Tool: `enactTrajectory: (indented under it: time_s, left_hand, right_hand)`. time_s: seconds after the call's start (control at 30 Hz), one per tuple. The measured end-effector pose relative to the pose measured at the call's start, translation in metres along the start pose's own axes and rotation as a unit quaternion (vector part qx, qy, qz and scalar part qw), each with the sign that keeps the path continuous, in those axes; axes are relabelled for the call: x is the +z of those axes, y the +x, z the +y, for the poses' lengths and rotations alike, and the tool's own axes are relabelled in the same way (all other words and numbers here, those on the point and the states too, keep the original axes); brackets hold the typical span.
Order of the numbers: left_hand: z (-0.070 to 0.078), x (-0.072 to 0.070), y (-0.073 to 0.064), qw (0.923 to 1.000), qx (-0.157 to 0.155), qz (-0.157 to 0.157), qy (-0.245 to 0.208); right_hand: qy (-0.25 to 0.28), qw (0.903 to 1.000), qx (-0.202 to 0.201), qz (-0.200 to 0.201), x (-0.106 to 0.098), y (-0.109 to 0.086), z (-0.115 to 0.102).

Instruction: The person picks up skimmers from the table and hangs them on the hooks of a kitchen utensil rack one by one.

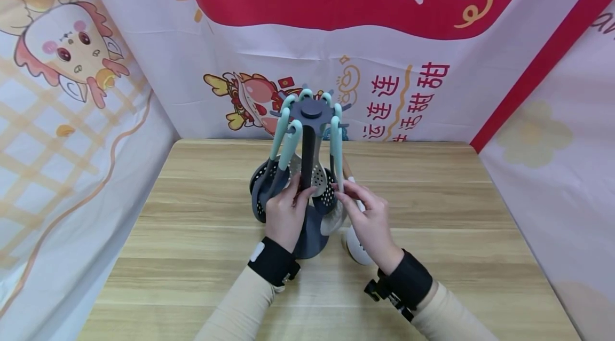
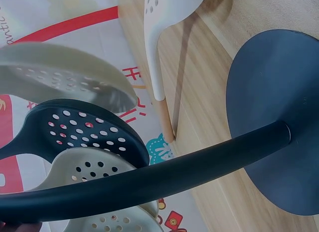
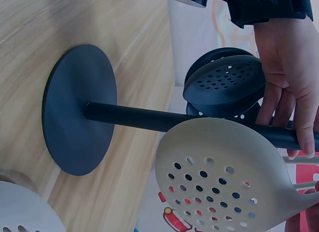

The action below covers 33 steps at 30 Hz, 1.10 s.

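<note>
A dark utensil stand with a round base [image 1: 309, 237] stands upright on the table. My left hand [image 1: 285, 215] grips its dark pole [image 2: 164, 179] partway up. My right hand [image 1: 370, 215] pinches the lower handle of a light grey skimmer [image 3: 214, 172], whose mint handle reaches up to the hooks at the stand's top. Beside that skimmer, a dark skimmer [image 2: 89, 132] and another grey skimmer [image 1: 319, 176] hang with holes showing. More dark utensils with mint handles [image 1: 288, 149] hang to the left of the pole. The right fingertips are partly hidden in the right wrist view.
A white skimmer [image 1: 356, 247] with a wooden handle [image 2: 165, 122] lies on the wooden table [image 1: 432, 213], right of the stand's base and partly behind my right hand. Printed cloth [image 1: 326, 45] hangs behind the table's far edge and along both sides.
</note>
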<state>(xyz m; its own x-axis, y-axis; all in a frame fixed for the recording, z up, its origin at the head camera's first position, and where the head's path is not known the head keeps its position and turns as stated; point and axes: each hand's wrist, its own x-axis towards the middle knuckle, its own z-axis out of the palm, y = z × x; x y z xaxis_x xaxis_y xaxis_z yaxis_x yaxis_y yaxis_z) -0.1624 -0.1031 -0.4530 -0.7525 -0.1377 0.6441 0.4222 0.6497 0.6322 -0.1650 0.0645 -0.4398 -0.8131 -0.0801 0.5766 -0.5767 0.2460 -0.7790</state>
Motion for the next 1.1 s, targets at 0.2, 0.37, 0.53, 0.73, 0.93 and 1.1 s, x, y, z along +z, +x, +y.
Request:
enactTrajectory:
  time_s: [0.2,0.37,0.53,0.73,0.93,1.1]
  left_hand:
    - [0.000,0.000,0.001,1.0000,0.004,0.001,-0.001]
    - [0.000,0.000,0.002,1.0000,-0.001,-0.003,-0.003]
    - [0.000,0.000,0.001,1.0000,-0.006,-0.006,-0.002]
    - [0.001,-0.001,0.001,0.9997,-0.015,-0.016,0.004]
    - [0.001,-0.001,0.000,0.9995,-0.014,-0.024,0.015]
    - [0.001,-0.001,0.000,0.9996,-0.014,-0.021,0.013]
  right_hand:
    - [-0.005,1.0000,0.003,0.002,0.002,0.005,0.002]
    - [-0.009,0.9998,0.015,0.000,0.003,0.006,0.003]
    - [-0.013,0.9995,0.027,-0.005,0.004,0.007,0.003]
    - [0.003,0.9984,0.056,-0.010,0.005,0.007,0.001]
    - [0.061,0.9948,0.082,0.002,0.005,0.003,0.004]
    - [0.094,0.9904,0.098,0.027,0.002,0.000,0.016]
